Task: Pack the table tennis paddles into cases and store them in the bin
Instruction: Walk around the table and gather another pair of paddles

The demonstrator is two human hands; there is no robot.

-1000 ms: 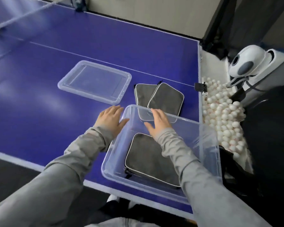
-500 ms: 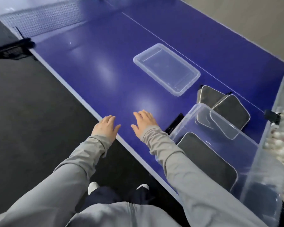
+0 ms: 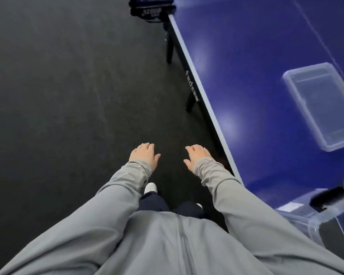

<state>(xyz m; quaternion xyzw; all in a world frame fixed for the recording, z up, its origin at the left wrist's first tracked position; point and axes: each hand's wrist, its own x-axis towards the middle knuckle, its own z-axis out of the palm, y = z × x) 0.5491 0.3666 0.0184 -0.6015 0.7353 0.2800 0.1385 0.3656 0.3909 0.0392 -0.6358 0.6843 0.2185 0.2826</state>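
— Both hands first: what are they doing?
— Left hand (image 3: pixel 144 155) hangs over the dark floor (image 3: pixel 58 96), fingers straight and relaxed, palm down, holding nothing. Right hand (image 3: pixel 197 156) is just beside it, also flat and loose, empty, over the floor near the desk's edge. Grey sleeves (image 3: pixel 226 187) cover both arms to the wrist.
— And below them?
— A white shoe tip (image 3: pixel 150 187) and dark trousers, between the sleeves.
— Moving right?
— The blue desk (image 3: pixel 256 76) runs diagonally, pale edge toward the person, a dark leg (image 3: pixel 169 50) beneath. A clear plastic lid (image 3: pixel 318 106) lies flat on it, well apart from the hands.
— Where's the bin?
— At the far lower right: the clear bin (image 3: pixel 314 221) sits at the desk's near end, only its corner showing. Something dark (image 3: pixel 342 241) lies inside, seen through the wall; I cannot tell if it is a case. A black object (image 3: pixel 330 197) lies just beside the rim.
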